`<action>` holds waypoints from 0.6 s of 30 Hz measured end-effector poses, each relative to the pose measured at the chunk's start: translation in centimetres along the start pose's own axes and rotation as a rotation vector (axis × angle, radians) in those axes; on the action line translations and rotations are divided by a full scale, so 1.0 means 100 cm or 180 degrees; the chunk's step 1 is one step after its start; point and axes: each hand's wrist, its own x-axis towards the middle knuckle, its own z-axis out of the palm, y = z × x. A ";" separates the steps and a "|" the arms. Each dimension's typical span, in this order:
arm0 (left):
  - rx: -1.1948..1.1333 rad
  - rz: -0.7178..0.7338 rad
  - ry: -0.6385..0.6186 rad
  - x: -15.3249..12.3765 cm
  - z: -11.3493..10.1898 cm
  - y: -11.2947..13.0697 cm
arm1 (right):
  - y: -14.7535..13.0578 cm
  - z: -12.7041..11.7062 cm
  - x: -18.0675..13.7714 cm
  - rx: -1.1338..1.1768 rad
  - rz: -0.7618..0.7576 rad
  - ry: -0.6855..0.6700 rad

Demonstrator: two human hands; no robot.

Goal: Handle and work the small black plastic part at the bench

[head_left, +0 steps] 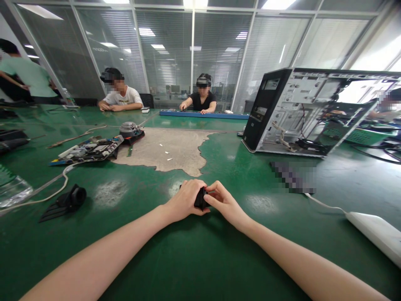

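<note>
Both hands meet over the green table (175,259), around a small black part (200,200) that looks like plastic. My left hand (187,197) wraps over it from the left and hides much of it. From the right, my right hand (221,196) pinches its near side between thumb and fingers. What kind of part it is, I cannot make out. Off to the left lies a black plastic piece (67,201) with a round opening and a flat tapered end.
An open computer case (275,113) stands at right. Nearby are a blurred phone-like thing (290,177) and a white power bank (372,230) joined by a cable. A circuit board (90,150) and a clear bottle (14,188) are left. Two people sit across the table.
</note>
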 end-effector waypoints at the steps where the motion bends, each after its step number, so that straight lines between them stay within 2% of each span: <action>1: -0.0005 -0.0010 -0.0002 0.000 0.000 0.000 | 0.000 0.000 0.001 -0.0044 0.0037 0.0025; 5: -0.0007 -0.0053 -0.0028 0.000 0.000 0.000 | 0.001 -0.002 0.002 -0.0155 0.0147 0.0046; 11: -0.0007 -0.0039 -0.0006 0.000 0.001 0.001 | -0.002 -0.003 -0.003 0.0140 0.0131 -0.0262; 18: -0.0003 -0.0052 -0.0007 0.000 0.002 0.000 | 0.002 0.000 -0.001 -0.0062 0.0003 -0.0016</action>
